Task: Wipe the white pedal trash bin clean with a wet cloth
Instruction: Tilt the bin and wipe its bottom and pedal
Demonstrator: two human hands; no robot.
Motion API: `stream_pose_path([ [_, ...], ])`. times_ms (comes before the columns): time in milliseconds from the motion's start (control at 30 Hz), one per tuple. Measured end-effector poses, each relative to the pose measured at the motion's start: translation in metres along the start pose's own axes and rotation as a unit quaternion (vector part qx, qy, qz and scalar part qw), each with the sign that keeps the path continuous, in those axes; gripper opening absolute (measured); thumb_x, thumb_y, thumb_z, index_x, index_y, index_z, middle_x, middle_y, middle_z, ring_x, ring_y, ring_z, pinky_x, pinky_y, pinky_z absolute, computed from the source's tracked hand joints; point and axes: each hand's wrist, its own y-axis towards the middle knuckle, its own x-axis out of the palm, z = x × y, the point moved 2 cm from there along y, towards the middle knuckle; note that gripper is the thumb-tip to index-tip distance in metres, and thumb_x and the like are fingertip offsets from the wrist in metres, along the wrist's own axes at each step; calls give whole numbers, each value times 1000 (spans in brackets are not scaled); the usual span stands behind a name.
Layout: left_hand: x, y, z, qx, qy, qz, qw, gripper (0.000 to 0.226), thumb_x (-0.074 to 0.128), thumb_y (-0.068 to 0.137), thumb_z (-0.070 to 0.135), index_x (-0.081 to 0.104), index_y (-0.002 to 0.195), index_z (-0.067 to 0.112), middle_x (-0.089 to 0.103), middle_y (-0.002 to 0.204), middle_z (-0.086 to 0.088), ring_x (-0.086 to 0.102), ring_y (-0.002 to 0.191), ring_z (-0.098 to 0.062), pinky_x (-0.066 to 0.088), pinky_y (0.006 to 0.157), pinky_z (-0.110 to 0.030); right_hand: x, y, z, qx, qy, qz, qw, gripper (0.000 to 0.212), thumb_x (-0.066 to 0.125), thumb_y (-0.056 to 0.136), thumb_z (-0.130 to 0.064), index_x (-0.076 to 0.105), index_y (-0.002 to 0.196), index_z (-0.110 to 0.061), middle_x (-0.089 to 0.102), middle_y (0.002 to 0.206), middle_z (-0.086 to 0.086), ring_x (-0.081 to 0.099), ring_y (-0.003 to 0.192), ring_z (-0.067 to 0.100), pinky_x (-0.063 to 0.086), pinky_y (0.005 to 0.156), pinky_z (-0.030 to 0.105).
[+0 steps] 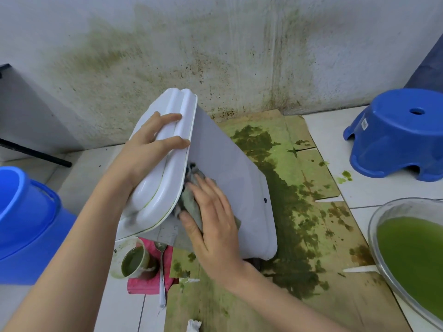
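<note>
The left hand [146,142] lies with straight fingers on the tilted white bin's [230,178] lid [163,178]. Beside it, the right hand [211,216] presses one grey cloth [191,207] flat against the bin's side.

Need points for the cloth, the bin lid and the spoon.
cloth [191,207]: head view, grey fold showing left of the right hand's fingers.
bin lid [167,185]: head view, white rim below the left hand.
spoon [162,279]: head view, middle of the handle, over the pink rag.
</note>
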Motion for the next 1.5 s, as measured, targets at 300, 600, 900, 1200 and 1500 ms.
stream_pose_path([
  [300, -4, -3, -1, -7, -2, 7, 1000, 39, 67, 77, 43, 54, 107, 65, 30, 146, 29, 46, 122, -11, 41, 88, -29, -2, 36, 40, 210, 74, -88, 971, 52, 36, 95, -52, 37, 141, -27, 34, 149, -13, 28, 137, 4, 26, 114, 36],
  [600, -5, -4, 1, -12, -5, 19, 1000, 40, 68, 78, 40, 55, 107, 64, 33, 144, 28, 49, 119, -9, 41, 84, -27, 2, 64, 160, 389, 44, -96, 915, 54, 31, 95, -56, 31, 143, -30, 34, 150, -5, 33, 136, 19, 31, 107, 39],
  [900, 6, -3, 11, -6, 0, 16, 1000, 41, 68, 78, 39, 55, 107, 64, 26, 144, 36, 43, 119, -2, 34, 77, -20, -24, -16, 172, 484, 68, -42, 871, 52, 30, 98, -50, 33, 145, -28, 42, 144, -3, 41, 130, 20, 34, 106, 36],
  [1200, 9, 6, 6, 9, 20, 20, 1000, 44, 69, 76, 40, 54, 108, 65, 26, 143, 39, 44, 120, -3, 37, 79, -23, -7, 68, 232, 529, 138, -22, 837, 49, 34, 98, -48, 39, 140, -23, 51, 134, 5, 50, 118, 25, 38, 88, 30],
  [1500, 2, 6, -1, 6, 19, 34, 999, 47, 71, 73, 41, 54, 109, 66, 31, 139, 41, 46, 111, 7, 41, 81, -29, -25, -2, 206, 471, 78, 40, 878, 18, 39, 98, -43, 55, 100, -35, 50, 81, -27, 53, 84, -1, 34, 69, 8],
])
